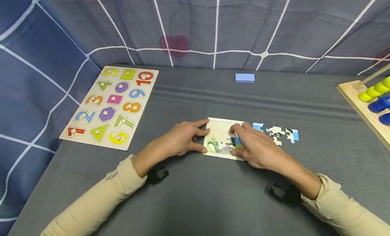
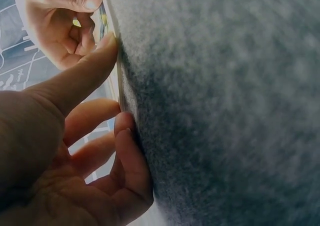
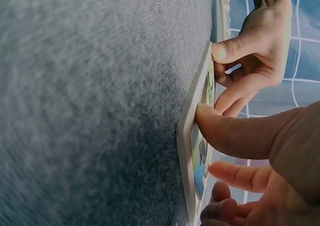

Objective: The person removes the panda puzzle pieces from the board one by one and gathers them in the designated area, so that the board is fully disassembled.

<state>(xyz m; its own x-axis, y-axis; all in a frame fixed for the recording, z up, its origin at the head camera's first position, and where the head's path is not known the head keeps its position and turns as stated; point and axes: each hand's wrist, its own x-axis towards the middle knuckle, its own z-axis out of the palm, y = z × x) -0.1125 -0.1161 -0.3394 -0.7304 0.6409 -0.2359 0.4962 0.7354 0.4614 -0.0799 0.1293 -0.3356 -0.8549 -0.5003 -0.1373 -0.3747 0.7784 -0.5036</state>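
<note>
A: Starting at the left of the frame, what's there?

B: A number peg board (image 1: 111,107) with figures 1 to 10 readable on its pieces. The sleeve (image 1: 111,176) at lower left carries small print too tiny to read.

A: And the left hand?

B: The left hand (image 1: 182,139) sits just left of centre, thumb and index finger pinching the left edge of the puzzle tray (image 1: 218,127) to steady it on the grey table (image 1: 195,195).

A: The right hand?

B: The right hand (image 1: 257,148) lies over the tray's right half, fingers curled, pressing a puzzle piece (image 1: 237,140) into the picture. I judge the fitting step is in hand; next calls for seating that piece flat, then fetching one from the loose pieces (image 1: 277,133) right of the tray.

A: Further right?

B: A blue block (image 1: 244,78) at upper centre, and a bead frame (image 1: 370,100) at the right edge.
</note>
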